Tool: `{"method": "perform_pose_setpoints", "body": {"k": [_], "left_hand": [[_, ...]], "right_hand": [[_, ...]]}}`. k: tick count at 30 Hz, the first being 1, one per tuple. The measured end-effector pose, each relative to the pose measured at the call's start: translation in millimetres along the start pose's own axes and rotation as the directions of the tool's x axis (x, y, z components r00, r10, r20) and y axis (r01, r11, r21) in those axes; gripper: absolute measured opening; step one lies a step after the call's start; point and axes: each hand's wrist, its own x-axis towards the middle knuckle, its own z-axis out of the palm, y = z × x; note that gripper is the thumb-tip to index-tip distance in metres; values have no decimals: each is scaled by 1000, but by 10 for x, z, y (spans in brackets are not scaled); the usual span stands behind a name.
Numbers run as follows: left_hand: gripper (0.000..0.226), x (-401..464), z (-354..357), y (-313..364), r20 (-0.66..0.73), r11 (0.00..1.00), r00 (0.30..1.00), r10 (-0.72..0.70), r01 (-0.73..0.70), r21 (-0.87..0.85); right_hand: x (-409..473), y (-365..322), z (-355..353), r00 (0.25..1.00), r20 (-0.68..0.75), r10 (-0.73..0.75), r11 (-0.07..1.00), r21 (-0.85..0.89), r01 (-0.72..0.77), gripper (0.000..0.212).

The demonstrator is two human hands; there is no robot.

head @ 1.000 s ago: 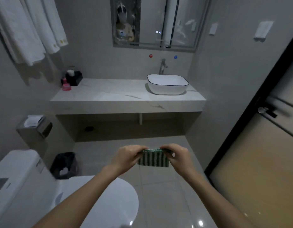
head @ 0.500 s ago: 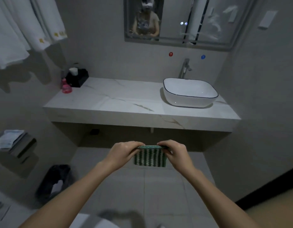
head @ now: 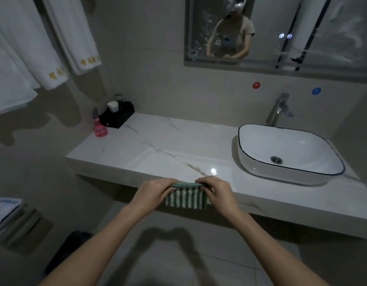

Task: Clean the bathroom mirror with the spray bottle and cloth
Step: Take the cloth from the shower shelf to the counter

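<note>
While both hands pinch its top edge, a green-and-white striped cloth (head: 186, 198) hangs folded just in front of the marble counter (head: 178, 157), seen from the head camera. The left hand (head: 152, 194) and right hand (head: 216, 193) sit close together, each with fingers and thumb closed on an upper corner of the fabric. A pink spray bottle (head: 100, 125) stands untouched at the counter's far left end, beside a black box (head: 117, 116), well apart from the hands. Above the white basin (head: 290, 149) and tap (head: 278, 109), the mirror (head: 281, 32) shows smears and streaks on its glass. Judged from this, cleaning has not begun: one hand should keep the folded cloth while the other frees itself to reach left for the bottle, taking it upright by the neck so the nozzle faces the glass. White towels (head: 23, 50) hang at upper left.
</note>
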Motion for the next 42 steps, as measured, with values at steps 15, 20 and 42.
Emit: {"method": "perform_pose_setpoints", "body": {"k": [15,20,42], "left_hand": [[34,2152,690,-2472,7,994,994,108,-107,-37],[40,2684,956,-2875,67,991,990,123,-118,-69],[19,2150,2018,-3201,413,963,902,-124,210,-168]], "right_hand": [[2831,772,484,981,-67,183,983,-8,-184,22],[3351,1067,568,968,-74,241,968,-50,-244,21],[3229,1933,1469,963,28,267,943,-213,-255,22]]}}
